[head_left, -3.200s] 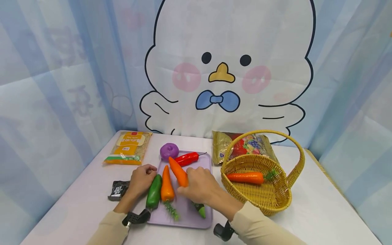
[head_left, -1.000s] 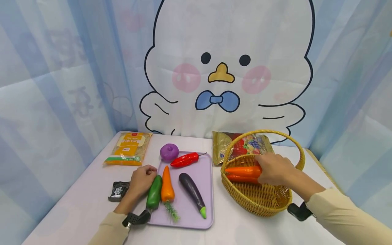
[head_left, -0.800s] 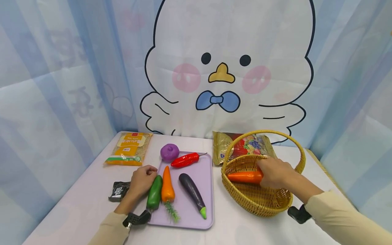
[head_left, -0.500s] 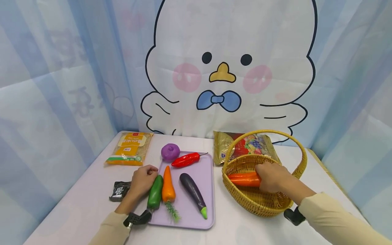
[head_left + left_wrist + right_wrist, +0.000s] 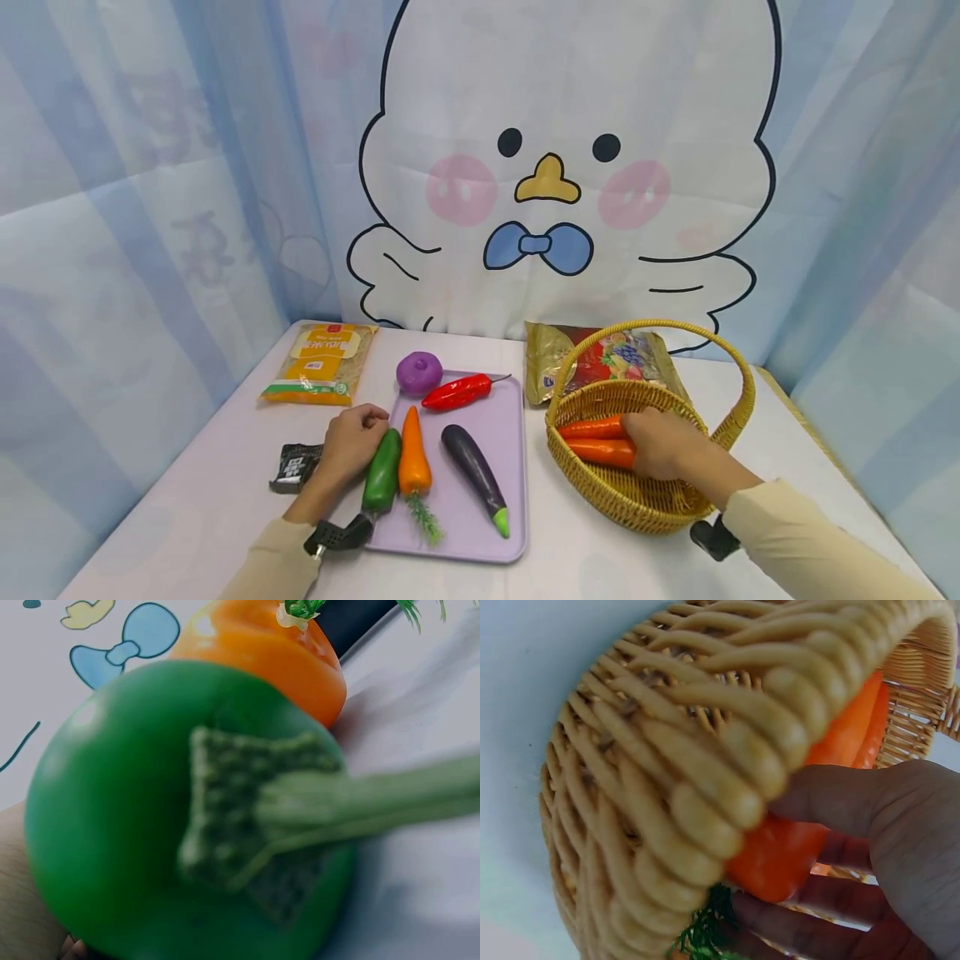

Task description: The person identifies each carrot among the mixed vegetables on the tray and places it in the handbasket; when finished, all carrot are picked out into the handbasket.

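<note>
In the head view my right hand [image 5: 663, 443] reaches into the wicker basket [image 5: 637, 512] and grips the thick end of an orange carrot [image 5: 600, 452]. A second carrot [image 5: 592, 427] lies alongside it, towards the back. The right wrist view shows thumb and fingers around the held carrot [image 5: 776, 859], with green leaves below. My left hand [image 5: 352, 439] rests at the left edge of the lilac tray [image 5: 480, 546], fingers loosely curled, next to a green pepper [image 5: 382, 472]. In the left wrist view the green pepper [image 5: 112, 817] hides most of that hand.
On the tray lie an orange carrot [image 5: 414, 458], an eggplant [image 5: 474, 471] and a red chili pepper [image 5: 457, 392]. A purple onion-like vegetable [image 5: 418, 373] sits at its back corner. A yellow bag [image 5: 318, 362], a gold-red bag [image 5: 607, 358] and a black packet [image 5: 295, 467] lie around.
My right hand has carried a carrot from the tray into the basket, uncovering the eggplant. Inside the basket it has shifted the carrot towards the front. The left hand stays put.
</note>
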A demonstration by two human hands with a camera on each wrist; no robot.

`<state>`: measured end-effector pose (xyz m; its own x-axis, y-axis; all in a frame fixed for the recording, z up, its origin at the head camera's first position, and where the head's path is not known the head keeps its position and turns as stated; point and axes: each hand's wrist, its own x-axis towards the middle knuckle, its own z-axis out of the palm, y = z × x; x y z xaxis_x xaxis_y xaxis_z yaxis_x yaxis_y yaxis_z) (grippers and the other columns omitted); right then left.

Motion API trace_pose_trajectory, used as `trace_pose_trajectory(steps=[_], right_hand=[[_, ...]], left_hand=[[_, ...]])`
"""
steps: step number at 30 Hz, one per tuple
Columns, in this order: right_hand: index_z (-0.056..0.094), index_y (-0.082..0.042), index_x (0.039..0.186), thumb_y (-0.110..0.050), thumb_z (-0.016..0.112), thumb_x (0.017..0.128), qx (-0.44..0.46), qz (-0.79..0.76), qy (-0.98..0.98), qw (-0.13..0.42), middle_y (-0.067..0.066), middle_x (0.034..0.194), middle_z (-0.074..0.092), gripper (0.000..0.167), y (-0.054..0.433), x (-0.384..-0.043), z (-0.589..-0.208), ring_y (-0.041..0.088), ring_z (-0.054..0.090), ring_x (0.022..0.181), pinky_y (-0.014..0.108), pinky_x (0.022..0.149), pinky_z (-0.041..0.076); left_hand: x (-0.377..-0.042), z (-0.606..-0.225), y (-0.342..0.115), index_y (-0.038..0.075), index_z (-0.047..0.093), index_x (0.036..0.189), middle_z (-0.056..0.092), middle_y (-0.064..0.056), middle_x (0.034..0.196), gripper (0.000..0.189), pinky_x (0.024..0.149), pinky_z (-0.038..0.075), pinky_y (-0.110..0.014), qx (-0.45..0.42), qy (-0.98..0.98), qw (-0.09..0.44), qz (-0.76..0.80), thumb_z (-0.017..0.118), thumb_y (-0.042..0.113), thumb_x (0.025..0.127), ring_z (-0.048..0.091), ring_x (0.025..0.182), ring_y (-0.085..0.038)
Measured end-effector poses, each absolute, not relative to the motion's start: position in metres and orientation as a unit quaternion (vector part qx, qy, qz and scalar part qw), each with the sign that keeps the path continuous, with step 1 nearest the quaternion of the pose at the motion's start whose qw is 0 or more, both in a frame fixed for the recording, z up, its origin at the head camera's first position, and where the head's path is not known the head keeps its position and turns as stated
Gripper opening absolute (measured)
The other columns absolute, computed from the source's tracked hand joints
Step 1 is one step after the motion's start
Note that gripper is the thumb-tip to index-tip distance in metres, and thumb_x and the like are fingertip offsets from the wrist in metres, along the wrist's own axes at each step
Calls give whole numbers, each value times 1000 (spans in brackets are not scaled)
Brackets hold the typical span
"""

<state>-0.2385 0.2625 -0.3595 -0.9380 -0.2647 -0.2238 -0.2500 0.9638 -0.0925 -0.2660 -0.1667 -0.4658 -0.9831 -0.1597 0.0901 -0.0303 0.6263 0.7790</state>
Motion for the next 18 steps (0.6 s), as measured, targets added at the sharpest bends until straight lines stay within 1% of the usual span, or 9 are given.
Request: trace_pose_trajectory(steps=[3,9,13,18], right_hand=[[66,-5,102,-8,83,73,-135,-35,984,112,4,84,57,34,264,-240,-363,21,52,73,39,69,48],[64,-4,102,-12,83,76,-143,-14,986,90,5,83,55,33,264,-240,-367,22,50,72,39,67,45],[63,-3,104,-13,84,76,-146,13,987,72,6,83,55,37,264,-241,-368,23,51,72,39,66,46],[63,-3,107,-19,85,75,-139,61,988,39,7,85,61,42,263,-242,-370,28,55,80,45,67,50]], left_hand=[[-266,-466,-167,2,73,106,64,-5,80,24,66,43,-30,53,-899,75,-429,60,16,92,55,72,-20],[-266,-466,-167,2,73,106,64,-5,80,24,66,43,-30,52,-899,75,-429,60,16,92,55,72,-20],[-266,-466,-167,2,73,105,64,-5,81,24,66,43,-30,51,-899,76,-428,60,16,92,55,72,-20],[-266,-465,-167,2,73,105,65,-4,81,24,67,43,-30,51,-900,76,-426,60,17,92,56,72,-20]])
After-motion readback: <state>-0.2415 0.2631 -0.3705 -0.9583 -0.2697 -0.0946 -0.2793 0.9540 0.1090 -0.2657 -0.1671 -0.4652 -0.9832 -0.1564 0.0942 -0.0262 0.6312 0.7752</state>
